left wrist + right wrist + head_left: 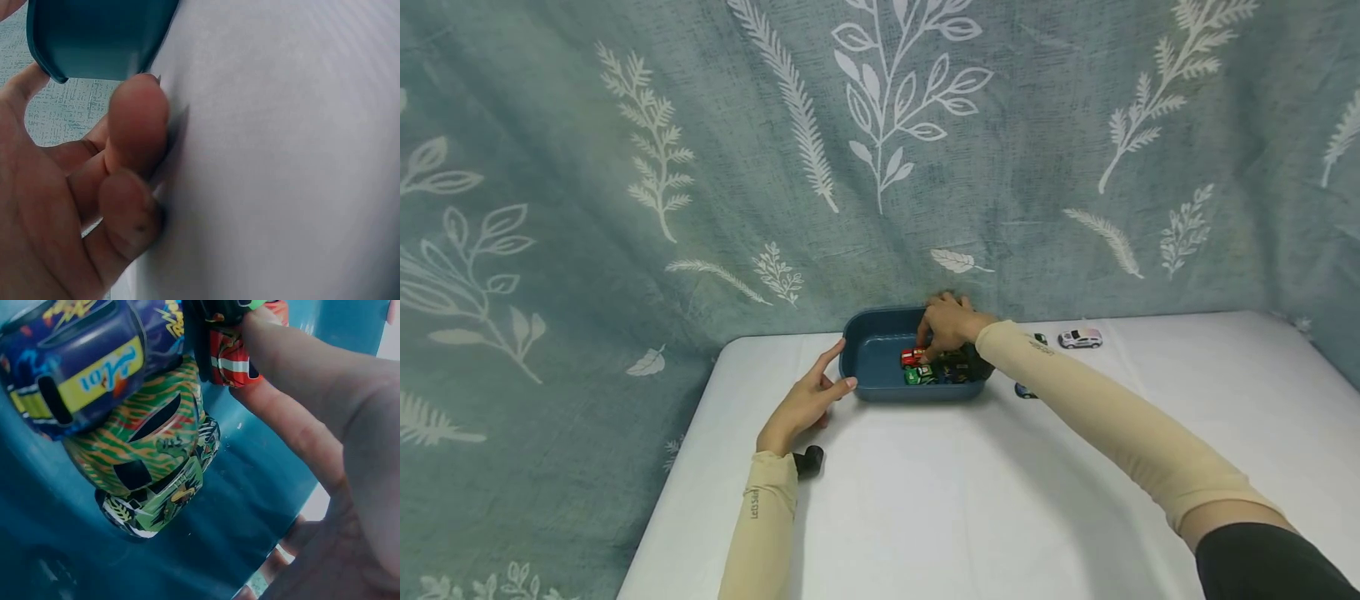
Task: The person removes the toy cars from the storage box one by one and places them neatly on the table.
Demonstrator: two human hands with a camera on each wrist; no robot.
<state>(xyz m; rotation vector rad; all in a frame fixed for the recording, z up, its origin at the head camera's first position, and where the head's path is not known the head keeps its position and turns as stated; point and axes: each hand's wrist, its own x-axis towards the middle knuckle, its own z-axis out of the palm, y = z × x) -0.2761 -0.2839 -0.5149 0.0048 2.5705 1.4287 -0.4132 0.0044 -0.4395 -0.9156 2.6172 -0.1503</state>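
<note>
My right hand [951, 325] reaches into a blue plastic bin [883, 394] and pinches a red toy car [234, 372] between thumb and finger. Around it in the bin lie a green toy car [917, 376], a purple toy car [94, 369] with yellow markings, and a green-and-orange striped toy car [144, 431]. A dark toy car [222, 309] is partly cut off at the top of the right wrist view. At the bin's left end, my left hand [801, 406] touches the outer side with index finger and thumb extended; its other fingers bend underneath.
Right of the bin, a white toy car [1080, 338] stands on the white-covered table [910, 500]. A blue toy car [1025, 391] and a green one [1040, 338] are partly hidden by the right sleeve. Behind the bin hangs a leaf-patterned curtain [1030, 250].
</note>
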